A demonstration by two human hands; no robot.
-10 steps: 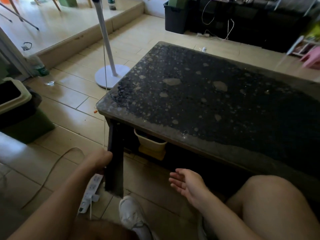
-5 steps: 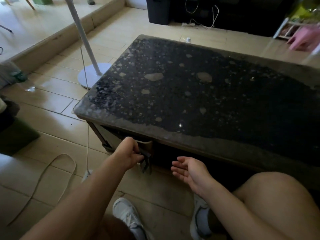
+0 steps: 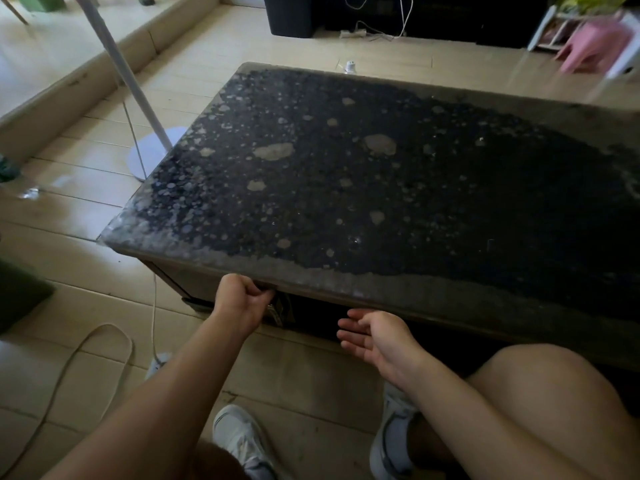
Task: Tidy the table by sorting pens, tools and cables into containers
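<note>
Head view: the worktop (image 3: 381, 202), a low dark slab speckled with pale blotches, fills the middle and right of the frame, its near edge running across just above the hands.

The left hand (image 3: 242, 303) sits at centre-left, tucked up against the underside of that near edge. Its grip is closed, the fingers curled round a small dark item (image 3: 277, 309) with a pale strip, which hangs just below the knuckles in the shadow under the worktop. Whether it is a tool, a cable end or something else cannot be told.

The right hand (image 3: 377, 341) is just right of centre, a little below the edge. Its palm is turned up, its grip is spread and slack, and it holds nothing.

On the tiled floor at lower left a pale cable (image 3: 104, 326) makes a loop. Beside it a white power strip (image 3: 157, 362) shows partly from behind the left forearm.

At upper left a white fan stand (image 3: 152, 157) has its round base near the worktop's left corner, with its pole slanting up out of the frame. A dark bin (image 3: 294, 12) stands at top centre, with loose white wires (image 3: 381, 29) on the floor to its right. A blurred pink stool (image 3: 595, 43) is at upper right.

Two white shoes (image 3: 239, 441) and a bare knee (image 3: 519, 410) occupy the bottom of the frame.
</note>
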